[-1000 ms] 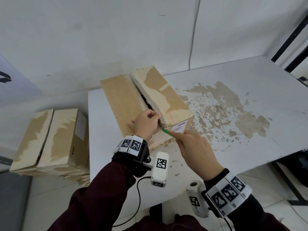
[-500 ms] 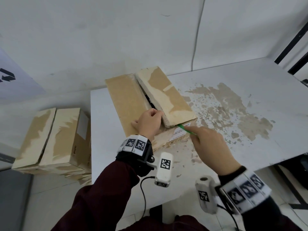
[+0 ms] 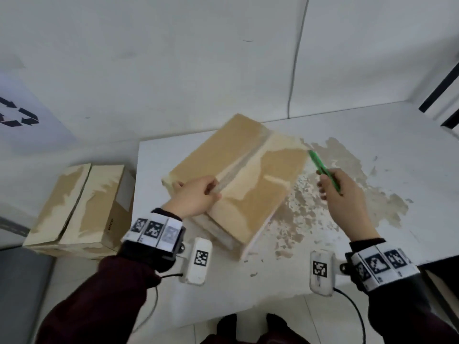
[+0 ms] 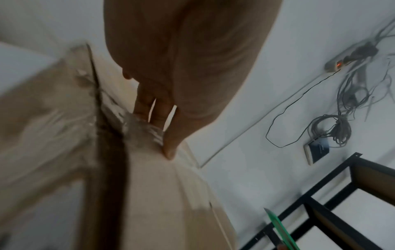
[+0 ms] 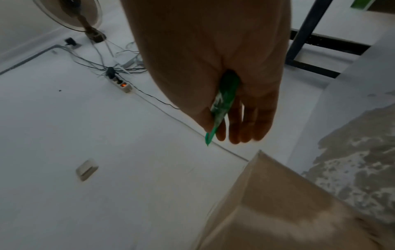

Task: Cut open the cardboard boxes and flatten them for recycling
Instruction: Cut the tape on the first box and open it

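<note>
A worn cardboard box [image 3: 260, 182] lies at an angle on the white table [image 3: 409, 157], its taped centre seam running from near left to far right. My left hand [image 3: 211, 192] grips the box's near end at the seam, thumb on top; in the left wrist view the left hand [image 4: 162, 128] pinches crumpled tape and flap on the box [image 4: 160, 194]. My right hand [image 3: 327, 184] holds a green box cutter [image 3: 323, 167] just right of the box, clear of it, tip pointing toward the far right corner. The right wrist view shows the cutter [image 5: 224, 101] above the box [image 5: 288, 211].
A second closed cardboard box [image 3: 82, 204] sits lower down at the left of the table. The tabletop has a large peeled brown patch [image 3: 335, 209] right of the box. A black shelf frame [image 3: 447, 90] stands at the far right. A power strip [image 5: 124, 86] and cables lie beyond.
The box has been swung round on the table, so its seam now runs toward the far right. My right hand has carried the cutter from the box's near end out to its right side.
</note>
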